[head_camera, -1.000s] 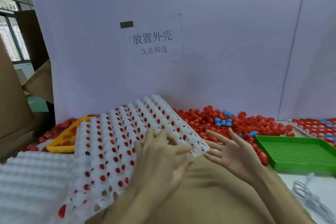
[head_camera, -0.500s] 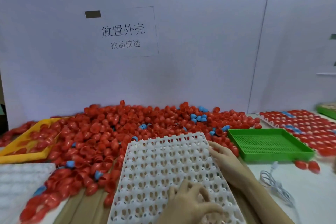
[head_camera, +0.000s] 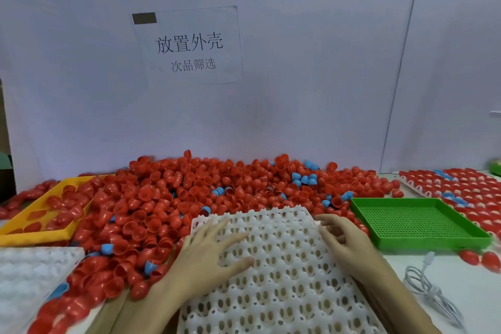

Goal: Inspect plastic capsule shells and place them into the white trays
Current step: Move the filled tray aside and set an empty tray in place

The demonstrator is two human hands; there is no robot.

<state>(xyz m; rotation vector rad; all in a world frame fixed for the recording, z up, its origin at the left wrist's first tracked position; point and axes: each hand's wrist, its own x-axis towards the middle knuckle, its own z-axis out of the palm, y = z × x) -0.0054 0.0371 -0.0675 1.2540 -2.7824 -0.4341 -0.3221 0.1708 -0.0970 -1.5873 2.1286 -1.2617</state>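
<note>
Head view: white tray is lain flat at the near edge, seemingly pressed down so its empty pockets can take shells. Left hand is spread on it, fingers straight and apart; right hand is rested at its right edge, fingers loosely curled, nothing gripped. Capsule shells are heaped just beyond the fingertips, touching the tray's far edge. A green tray is set just right of the right fingers, a cable near that wrist.
</note>
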